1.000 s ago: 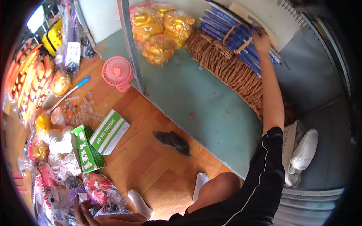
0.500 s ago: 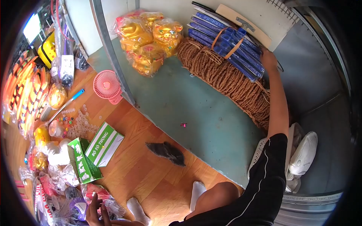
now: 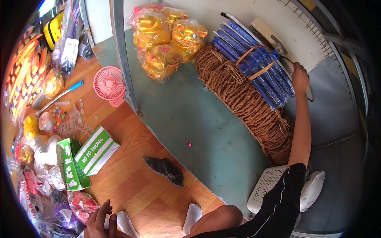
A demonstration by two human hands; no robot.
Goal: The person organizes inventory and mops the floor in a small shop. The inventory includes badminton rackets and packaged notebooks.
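My right hand [image 3: 300,79] is closed around a thin dark loop [image 3: 311,93], like a wire or cord, at the right end of the blue bundle. That bundle of blue plastic-wrapped pieces [image 3: 258,65], held by tan bands, lies on a long coil of brown rope [image 3: 242,101]. Behind it a beige board [image 3: 262,29] with a grey metal bracket leans near the wall. Low at the left, my left hand [image 3: 99,222] is open with its fingers apart, holding nothing, close to red plastic-wrapped goods [image 3: 83,204].
Wrapped gold pig figures [image 3: 168,39] stand on the green surface [image 3: 190,119] beside a metal post [image 3: 121,51]. On the wooden floor are a pink fan [image 3: 109,84], a green-white box [image 3: 95,152] and a dark cloth [image 3: 164,170]. A white perforated basket [image 3: 266,186] sits by my right arm.
My right hand has moved from the board's lower edge outward to the right, with the dark loop showing more. The beige board now sits tilted differently, and the view has shifted slightly.
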